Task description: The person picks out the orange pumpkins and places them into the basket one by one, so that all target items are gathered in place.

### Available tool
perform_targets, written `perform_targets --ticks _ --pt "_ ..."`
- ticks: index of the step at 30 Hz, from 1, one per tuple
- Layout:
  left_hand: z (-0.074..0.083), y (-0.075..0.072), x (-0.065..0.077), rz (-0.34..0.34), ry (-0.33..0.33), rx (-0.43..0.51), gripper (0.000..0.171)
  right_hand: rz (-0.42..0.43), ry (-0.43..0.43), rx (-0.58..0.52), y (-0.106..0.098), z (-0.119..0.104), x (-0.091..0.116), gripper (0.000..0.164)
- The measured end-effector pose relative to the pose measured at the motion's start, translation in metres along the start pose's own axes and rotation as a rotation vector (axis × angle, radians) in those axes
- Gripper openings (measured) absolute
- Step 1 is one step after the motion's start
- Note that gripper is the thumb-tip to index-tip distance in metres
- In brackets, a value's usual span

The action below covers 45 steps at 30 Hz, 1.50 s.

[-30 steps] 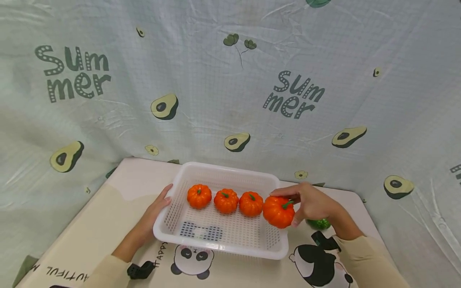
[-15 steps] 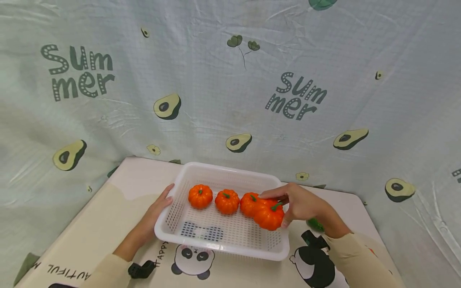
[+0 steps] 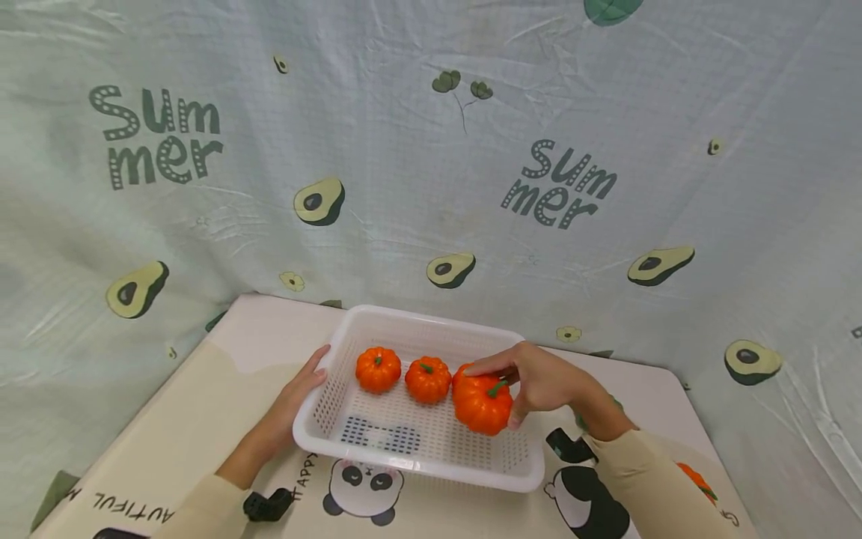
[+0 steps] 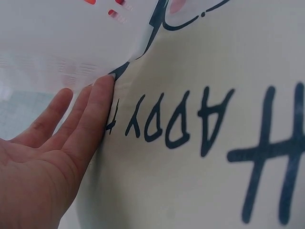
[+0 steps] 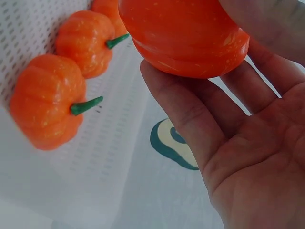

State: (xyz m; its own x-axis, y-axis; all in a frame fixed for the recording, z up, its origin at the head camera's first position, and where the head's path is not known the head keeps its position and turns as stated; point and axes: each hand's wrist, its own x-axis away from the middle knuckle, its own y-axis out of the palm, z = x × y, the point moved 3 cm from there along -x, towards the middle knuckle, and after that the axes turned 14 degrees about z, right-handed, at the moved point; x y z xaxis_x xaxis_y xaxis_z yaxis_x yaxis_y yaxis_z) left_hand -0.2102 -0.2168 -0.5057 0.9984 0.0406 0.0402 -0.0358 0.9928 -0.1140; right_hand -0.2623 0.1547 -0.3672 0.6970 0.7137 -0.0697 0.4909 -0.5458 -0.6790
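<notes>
My right hand (image 3: 548, 378) grips a small orange pumpkin (image 3: 481, 408) with a green stem, thumb on one side and fingers on the other. It is held over the right part of a white perforated plastic basket (image 3: 417, 466). Two more orange pumpkins (image 3: 378, 370) (image 3: 428, 379) sit in a row inside; a third is mostly hidden behind the held one. In the right wrist view the held pumpkin (image 5: 183, 38) rests against the fingers, above the basket. My left hand (image 4: 47, 157) touches the basket's left side with straight fingers.
A green object (image 3: 579, 421) is partly hidden behind the right wrist. Farther right, an orange item (image 3: 697, 479) shows past the sleeve. Black devices (image 3: 267, 505) sit near both wrists. A printed curtain (image 3: 377, 247) hangs right behind the table (image 3: 222, 374).
My right hand has carried the pumpkin leftward, from the basket's right rim to over its inside, covering the third pumpkin. The left hand has stayed at the basket's side.
</notes>
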Motion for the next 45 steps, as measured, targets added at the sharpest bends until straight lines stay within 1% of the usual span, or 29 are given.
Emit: perform_targets --ticks 9,15,20,26,28,35,45 --pt "-0.001 0.001 0.0 0.009 0.0 -0.011 0.062 -0.05 -0.024 -0.038 0.01 -0.005 -0.015 0.085" --pt "0.0 0.0 0.001 0.009 0.002 -0.015 0.061 -0.054 -0.027 -0.007 0.015 -0.007 -0.022 0.086" --pt "0.0 0.001 0.001 -0.001 -0.004 -0.007 0.061 -0.07 -0.022 -0.008 0.019 -0.009 -0.026 0.086" --pt "0.001 0.0 0.001 0.006 -0.005 -0.016 0.06 -0.084 -0.015 0.009 0.024 -0.009 -0.03 0.088" --pt "0.001 0.0 0.001 0.01 -0.005 -0.02 0.06 -0.09 -0.017 0.016 0.025 -0.009 -0.031 0.087" --pt "0.001 -0.001 0.002 0.027 -0.001 -0.036 0.061 -0.104 -0.064 0.033 0.028 -0.011 -0.036 0.085" --pt "-0.001 0.0 0.001 0.024 -0.007 -0.03 0.061 -0.115 -0.052 0.045 0.033 -0.011 -0.041 0.085"
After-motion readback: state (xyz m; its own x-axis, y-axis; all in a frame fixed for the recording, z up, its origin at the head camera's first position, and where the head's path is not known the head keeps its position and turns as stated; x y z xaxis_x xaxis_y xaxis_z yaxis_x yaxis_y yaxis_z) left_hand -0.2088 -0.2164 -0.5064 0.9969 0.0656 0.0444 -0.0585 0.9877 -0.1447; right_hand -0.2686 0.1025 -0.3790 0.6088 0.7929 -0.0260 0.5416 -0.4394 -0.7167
